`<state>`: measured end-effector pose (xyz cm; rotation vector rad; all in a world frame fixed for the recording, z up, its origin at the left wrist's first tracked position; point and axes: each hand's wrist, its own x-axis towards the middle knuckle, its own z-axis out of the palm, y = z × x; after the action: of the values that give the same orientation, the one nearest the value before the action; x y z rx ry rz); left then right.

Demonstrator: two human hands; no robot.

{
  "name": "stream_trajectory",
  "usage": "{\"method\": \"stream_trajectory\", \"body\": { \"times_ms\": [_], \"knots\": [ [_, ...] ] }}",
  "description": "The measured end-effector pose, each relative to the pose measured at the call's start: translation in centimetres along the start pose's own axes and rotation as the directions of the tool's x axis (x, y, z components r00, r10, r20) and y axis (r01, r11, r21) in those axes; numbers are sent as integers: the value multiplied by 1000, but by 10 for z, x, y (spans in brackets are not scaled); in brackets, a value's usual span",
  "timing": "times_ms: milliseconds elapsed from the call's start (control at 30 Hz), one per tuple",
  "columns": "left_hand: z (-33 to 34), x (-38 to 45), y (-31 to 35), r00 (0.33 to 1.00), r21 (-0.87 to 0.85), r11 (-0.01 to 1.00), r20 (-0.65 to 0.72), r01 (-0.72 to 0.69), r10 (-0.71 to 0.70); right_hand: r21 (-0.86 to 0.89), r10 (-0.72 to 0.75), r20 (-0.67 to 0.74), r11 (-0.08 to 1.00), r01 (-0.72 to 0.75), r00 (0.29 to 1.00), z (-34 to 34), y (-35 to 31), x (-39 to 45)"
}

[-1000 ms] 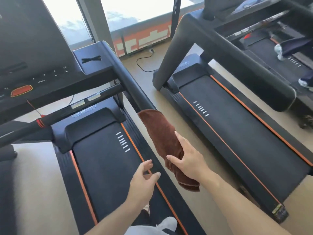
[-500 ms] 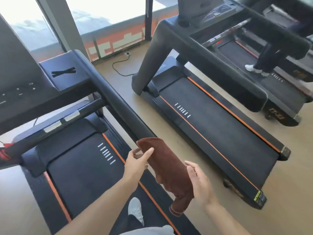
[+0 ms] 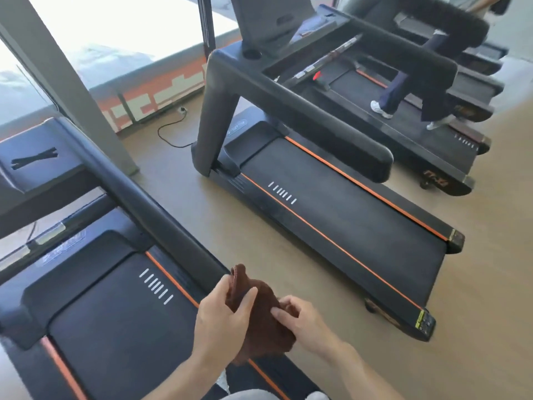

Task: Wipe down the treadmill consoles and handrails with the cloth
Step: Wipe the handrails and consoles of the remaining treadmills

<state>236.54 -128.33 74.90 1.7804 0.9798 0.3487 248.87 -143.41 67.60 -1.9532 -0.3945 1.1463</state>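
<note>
A brown cloth (image 3: 264, 327) is bunched between both hands at the lower middle, just off the near end of the black right handrail (image 3: 150, 209) of the treadmill I stand on. My left hand (image 3: 222, 321) grips the cloth's left side, thumb over the top fold. My right hand (image 3: 302, 321) pinches its right edge. That treadmill's console (image 3: 37, 166) shows only as a corner at the far left. A second treadmill to the right has a thick handrail (image 3: 302, 111) and a console (image 3: 271, 21) at the top.
Beige floor lies between the two treadmills. A grey pillar (image 3: 72, 90) and a window stand at the back left, with a black cable (image 3: 173, 131) on the floor. A person's legs (image 3: 403, 90) move on a third treadmill at the top right.
The view has swung right. The cloth has come off the handrail's end, and both hands have closed on it and gathered it into a bundle.
</note>
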Motion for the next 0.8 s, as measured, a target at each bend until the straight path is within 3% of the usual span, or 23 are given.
{"method": "stream_trajectory", "body": {
  "times_ms": [133,333,400,600,800],
  "knots": [
    [53,-16,29,997,88,994,-45,-65,69,-110,13,110,994,-1,994,-33,65,-23],
    [139,-51,63,993,148,982,24,-118,115,-74,-57,143,995,69,988,-112,108,-67],
    [163,-53,72,991,115,985,51,-128,122,-24,-4,104,1000,6,995,-140,121,-75],
    [201,-29,98,992,50,995,93,-86,81,-101,55,-251,991,-83,966,-219,112,-67],
    [221,28,118,992,85,995,117,-58,48,-293,74,-254,944,-149,964,-283,69,-39]
  ]
}}
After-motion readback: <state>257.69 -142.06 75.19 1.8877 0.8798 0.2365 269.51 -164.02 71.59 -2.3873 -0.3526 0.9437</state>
